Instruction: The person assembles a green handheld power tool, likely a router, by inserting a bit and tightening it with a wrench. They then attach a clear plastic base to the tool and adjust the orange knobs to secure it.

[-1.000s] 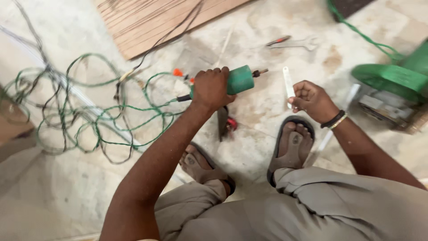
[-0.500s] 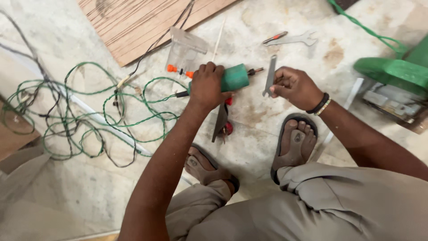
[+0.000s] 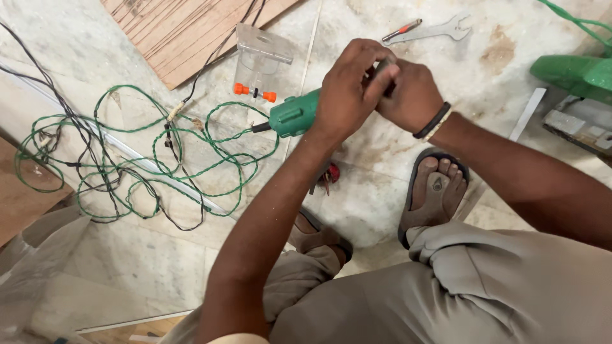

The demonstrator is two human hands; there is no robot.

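A person squats on a pale marble floor (image 3: 159, 267), seen from above, with two bare arms reaching forward and two feet in dark sandals (image 3: 433, 191).

The left hand (image 3: 347, 89) is wrapped around one green power tool (image 3: 294, 114), a smooth plastic cylinder lying roughly level just above the floor, its rear end pointing left where a dark cable leaves it. The fingers are curled closed over the front half of the body. The right hand (image 3: 411, 95), with one dark band and one pale band at the wrist, presses against the tool's front end, touching the left hand. Its fingers are bunched tight around something small there, probably the chuck or a bit, though the knuckles hide it.

To the left lies one long tangle of green twisted wire (image 3: 127, 165), looped many times, with thin black cables running through it. Above the tool stands one clear plastic guide (image 3: 258, 60) with two orange knobs. One ribbed wooden board (image 3: 185, 32) lies at the top. Near the top right are one flat metal spanner (image 3: 440, 28) and one small screwdriver with an orange handle (image 3: 401, 30), side by side. One glossy green machine (image 3: 577, 73) sits at the right edge. A small red-handled tool (image 3: 328, 175) lies under the left forearm.
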